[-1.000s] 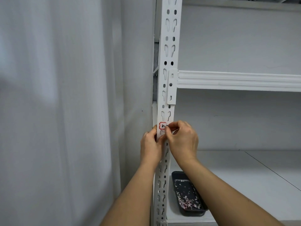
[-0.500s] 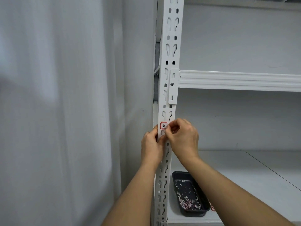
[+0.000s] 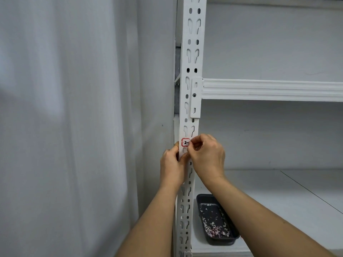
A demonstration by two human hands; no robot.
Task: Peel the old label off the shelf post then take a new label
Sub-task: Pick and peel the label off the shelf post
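The old label (image 3: pixel 185 142), a small red-bordered sticker with dark handwriting, sat on the face of the white shelf post (image 3: pixel 191 75), just below the beam bracket. It looked thin, light and easily torn, so it was best taken at a lifted edge and drawn off slowly. The right hand (image 3: pixel 207 156) covered its right side, thumb and forefinger pinched there; whether they held an edge I could not tell. The left hand (image 3: pixel 171 166) was wrapped around the post just beneath. The writing was half hidden. No new label was identifiable; a dark tray (image 3: pixel 217 220) of scraps lay on the lower shelf (image 3: pixel 278 201).
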